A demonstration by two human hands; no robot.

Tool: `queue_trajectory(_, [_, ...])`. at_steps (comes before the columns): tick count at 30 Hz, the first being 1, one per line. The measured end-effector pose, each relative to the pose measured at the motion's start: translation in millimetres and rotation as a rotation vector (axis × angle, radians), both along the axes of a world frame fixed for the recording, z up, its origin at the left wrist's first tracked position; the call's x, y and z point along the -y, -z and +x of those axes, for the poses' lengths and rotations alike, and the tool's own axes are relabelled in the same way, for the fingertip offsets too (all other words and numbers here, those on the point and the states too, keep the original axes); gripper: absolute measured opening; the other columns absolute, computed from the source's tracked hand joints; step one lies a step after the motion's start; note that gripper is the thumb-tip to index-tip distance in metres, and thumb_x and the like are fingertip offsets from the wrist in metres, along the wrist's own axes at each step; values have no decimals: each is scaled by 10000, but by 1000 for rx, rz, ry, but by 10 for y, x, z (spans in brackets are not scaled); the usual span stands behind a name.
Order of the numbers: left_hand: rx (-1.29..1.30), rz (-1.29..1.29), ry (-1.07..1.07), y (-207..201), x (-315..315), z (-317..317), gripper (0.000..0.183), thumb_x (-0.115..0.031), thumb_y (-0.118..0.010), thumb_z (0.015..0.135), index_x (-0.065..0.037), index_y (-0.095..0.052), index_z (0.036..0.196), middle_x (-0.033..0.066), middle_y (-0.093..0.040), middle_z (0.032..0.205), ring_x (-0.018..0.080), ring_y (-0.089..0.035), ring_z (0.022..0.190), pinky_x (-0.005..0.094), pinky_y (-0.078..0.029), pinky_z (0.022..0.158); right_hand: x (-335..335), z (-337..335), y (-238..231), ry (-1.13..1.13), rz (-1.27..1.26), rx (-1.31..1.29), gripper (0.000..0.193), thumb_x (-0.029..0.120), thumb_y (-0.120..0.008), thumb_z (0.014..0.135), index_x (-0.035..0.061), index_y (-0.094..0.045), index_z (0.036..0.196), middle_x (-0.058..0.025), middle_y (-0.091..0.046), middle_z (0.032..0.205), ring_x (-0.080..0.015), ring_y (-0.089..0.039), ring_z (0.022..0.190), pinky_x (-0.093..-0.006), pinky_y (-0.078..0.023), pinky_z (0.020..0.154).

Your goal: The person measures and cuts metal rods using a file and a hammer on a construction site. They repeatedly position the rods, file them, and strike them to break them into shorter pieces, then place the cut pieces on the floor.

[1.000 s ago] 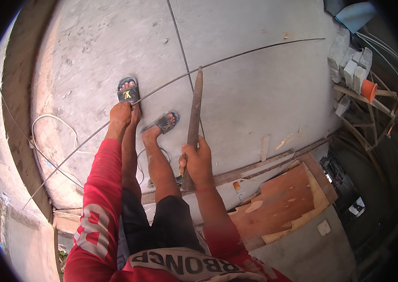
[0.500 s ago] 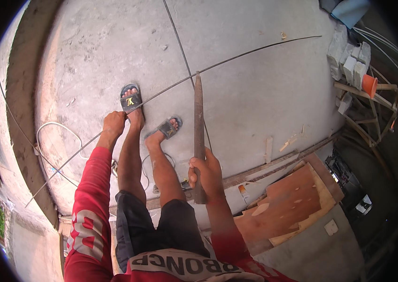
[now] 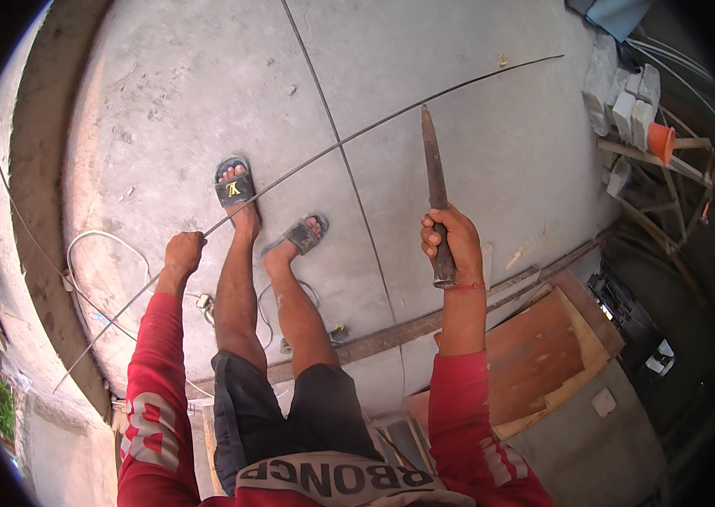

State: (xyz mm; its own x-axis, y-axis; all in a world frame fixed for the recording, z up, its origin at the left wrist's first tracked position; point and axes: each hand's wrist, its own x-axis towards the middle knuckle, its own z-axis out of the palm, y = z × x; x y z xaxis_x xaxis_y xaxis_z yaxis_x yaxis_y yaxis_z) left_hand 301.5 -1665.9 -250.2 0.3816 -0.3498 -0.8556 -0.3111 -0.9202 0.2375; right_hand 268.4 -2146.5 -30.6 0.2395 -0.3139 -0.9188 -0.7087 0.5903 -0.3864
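Observation:
My left hand [image 3: 182, 253] is closed around a long, thin, dark steel rod [image 3: 383, 122], which runs from the lower left past my sandalled feet toward the upper right. In my right hand [image 3: 461, 245] is a thick, rusty pointed chisel [image 3: 435, 165], its tip facing away from me and its blunt end below the fist. The chisel tip lines up with the rod in this view; I cannot tell whether they touch. A second thin rod [image 3: 315, 76] crosses under the held one on the concrete floor [image 3: 492, 169].
A pale cable [image 3: 78, 239] loops on the floor at the left, beside a raised concrete edge [image 3: 36, 169]. On the right stand grey blocks [image 3: 625, 110], an orange bucket [image 3: 660, 143] and a wooden frame [image 3: 657, 211]. A worn wooden board [image 3: 535, 363] lies at lower right.
My right hand has moved right and farther away with the chisel, its tip shifting along the rod's line away from the crossing. My left hand has moved slightly left and nearer, still gripping the rod.

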Motion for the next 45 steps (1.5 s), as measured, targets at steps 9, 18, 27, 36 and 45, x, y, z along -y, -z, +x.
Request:
queue_trajectory(9, [-1, 8, -52, 36, 1, 38, 274, -276, -568, 964, -56, -730, 946, 235, -709, 875, 398, -700, 844, 491, -554, 753, -231, 52, -118, -25, 62, -2, 78, 79, -550, 934, 10, -518, 951, -59, -539, 790, -99, -505, 523, -268, -411, 410])
queue_trajectory(18, [-10, 15, -58, 110, -27, 89, 267, -287, -572, 961, -73, -731, 974, 224, -714, 897, 395, -698, 873, 492, -554, 772, -314, 130, -164, -75, 59, -18, 65, 61, -505, 952, 11, -506, 994, -82, -529, 833, -86, -483, 535, -241, -405, 394])
queue_trajectory(27, [-24, 28, -76, 140, -31, 122, 269, -282, -568, 961, -69, -732, 966, 224, -714, 902, 394, -699, 873, 488, -556, 772, -208, 226, -94, -13, 71, -16, 59, 54, -504, 950, 17, -504, 996, -80, -535, 836, -86, -476, 538, -236, -405, 398])
queue_trajectory(36, [-40, 26, -81, 116, -38, 106, 277, -282, -566, 966, -60, -732, 972, 229, -713, 904, 394, -697, 883, 487, -552, 789, -409, 301, 82, -155, -44, -43, 126, 92, -595, 897, -6, -530, 942, -71, -551, 765, -125, -537, 513, -277, -439, 393])
queue_trajectory(45, [-68, 42, -79, 90, 77, 91, 291, -284, -564, 963, -44, -726, 974, 259, -703, 907, 413, -692, 887, 499, -547, 794, -569, 295, 239, -124, -121, -45, 132, 87, -597, 910, -13, -544, 979, -70, -566, 755, -118, -540, 511, -282, -446, 390])
